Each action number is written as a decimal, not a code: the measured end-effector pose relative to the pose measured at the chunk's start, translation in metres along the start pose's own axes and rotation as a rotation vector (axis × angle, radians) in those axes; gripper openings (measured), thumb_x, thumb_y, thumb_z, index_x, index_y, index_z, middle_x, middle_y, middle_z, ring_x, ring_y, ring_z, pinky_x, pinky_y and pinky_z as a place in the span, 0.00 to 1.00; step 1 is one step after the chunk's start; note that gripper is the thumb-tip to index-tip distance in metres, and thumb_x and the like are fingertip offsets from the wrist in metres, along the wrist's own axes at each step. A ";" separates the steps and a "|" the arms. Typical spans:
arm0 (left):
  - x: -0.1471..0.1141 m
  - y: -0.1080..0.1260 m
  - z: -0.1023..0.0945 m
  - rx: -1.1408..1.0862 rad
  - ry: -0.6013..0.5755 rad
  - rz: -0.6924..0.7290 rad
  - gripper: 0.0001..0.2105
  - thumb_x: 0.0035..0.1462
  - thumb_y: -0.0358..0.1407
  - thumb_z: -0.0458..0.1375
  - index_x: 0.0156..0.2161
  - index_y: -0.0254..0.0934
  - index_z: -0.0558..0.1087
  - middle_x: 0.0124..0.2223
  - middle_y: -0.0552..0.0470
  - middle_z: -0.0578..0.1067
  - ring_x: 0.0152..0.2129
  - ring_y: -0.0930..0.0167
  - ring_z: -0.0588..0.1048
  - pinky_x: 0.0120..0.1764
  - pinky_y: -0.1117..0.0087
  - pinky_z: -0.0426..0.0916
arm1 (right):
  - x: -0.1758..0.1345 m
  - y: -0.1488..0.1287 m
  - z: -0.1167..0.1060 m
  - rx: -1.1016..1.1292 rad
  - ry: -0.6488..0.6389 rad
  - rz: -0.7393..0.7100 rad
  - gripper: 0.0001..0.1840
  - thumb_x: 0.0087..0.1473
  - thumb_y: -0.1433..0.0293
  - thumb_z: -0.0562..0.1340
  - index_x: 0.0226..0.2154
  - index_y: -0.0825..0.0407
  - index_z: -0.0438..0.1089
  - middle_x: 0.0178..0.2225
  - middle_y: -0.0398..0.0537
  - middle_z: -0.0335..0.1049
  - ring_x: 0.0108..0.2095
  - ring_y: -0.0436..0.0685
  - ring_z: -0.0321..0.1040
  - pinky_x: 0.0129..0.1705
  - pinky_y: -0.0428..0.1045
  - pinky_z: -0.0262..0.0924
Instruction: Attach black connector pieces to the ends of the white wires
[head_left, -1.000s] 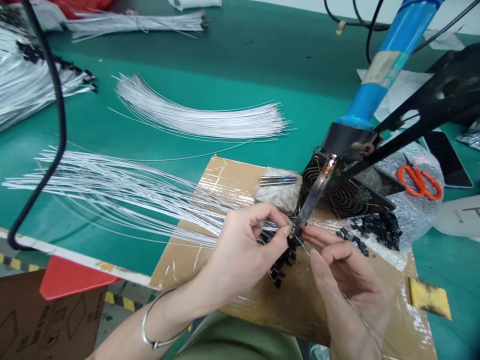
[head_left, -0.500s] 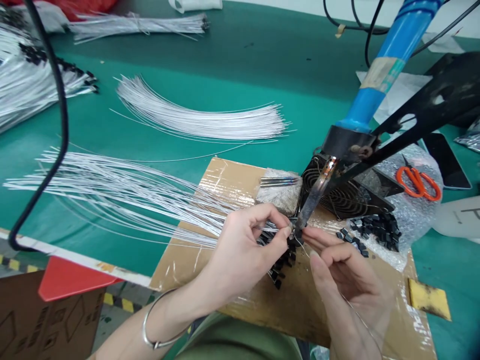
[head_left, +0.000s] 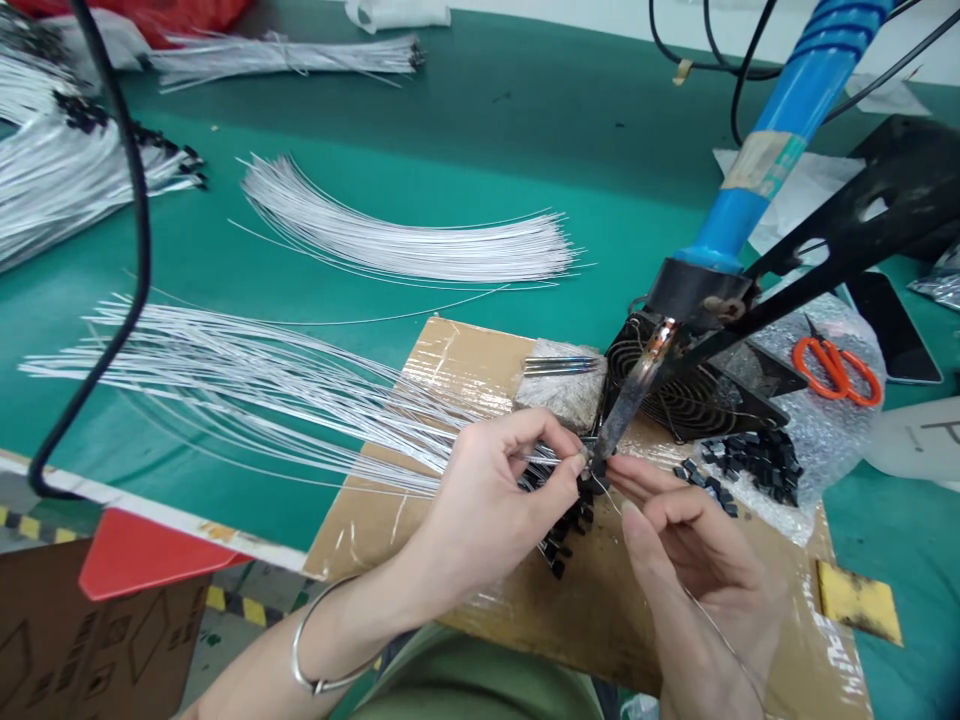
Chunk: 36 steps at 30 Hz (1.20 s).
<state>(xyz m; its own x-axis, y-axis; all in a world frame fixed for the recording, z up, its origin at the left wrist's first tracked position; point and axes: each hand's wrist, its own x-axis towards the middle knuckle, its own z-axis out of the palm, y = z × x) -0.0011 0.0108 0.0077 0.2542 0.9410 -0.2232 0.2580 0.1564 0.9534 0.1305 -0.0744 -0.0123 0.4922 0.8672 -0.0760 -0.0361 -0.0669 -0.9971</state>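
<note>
Thumb and index finger of my left hand [head_left: 499, 505] pinch the end of a thin white wire right beside the tip of a soldering iron [head_left: 631, 395]. Solder wire [head_left: 613, 498] runs through the fingers of my right hand [head_left: 694, 570], its end reaching the iron's tip. My right fingertips are close to a small black part at that tip; whether they touch it is unclear. The blue-handled iron is held tip down in a black metal stand [head_left: 840, 235]. Under my left hand, white wires [head_left: 300, 390] with black ends [head_left: 556, 550] lie on a cardboard sheet [head_left: 420, 375].
A wire bundle [head_left: 405, 245] lies behind. Black fan [head_left: 667, 390], loose black pieces [head_left: 757, 465], orange scissors [head_left: 836, 370] and a phone [head_left: 892, 325] are at right. A yellow sponge [head_left: 860, 602] sits at the cardboard's right edge. A black cable [head_left: 142, 230] hangs at left.
My view has shifted slightly, so the bench things appear a little further right. Both hands keep the same grip at the iron's tip.
</note>
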 end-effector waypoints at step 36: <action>-0.002 -0.003 0.000 0.012 0.017 0.029 0.05 0.55 0.34 0.60 0.29 0.35 0.76 0.32 0.49 0.81 0.29 0.68 0.76 0.32 0.69 0.65 | -0.004 0.004 0.005 -0.186 0.029 -0.177 0.11 0.64 0.68 0.68 0.29 0.48 0.71 0.50 0.50 0.84 0.51 0.57 0.81 0.50 0.49 0.73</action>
<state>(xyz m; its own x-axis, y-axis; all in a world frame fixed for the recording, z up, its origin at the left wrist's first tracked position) -0.0025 0.0088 0.0057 0.2462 0.9500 -0.1922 0.2618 0.1258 0.9569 0.1238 -0.0756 -0.0159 0.5014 0.8591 0.1029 0.2121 -0.0067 -0.9772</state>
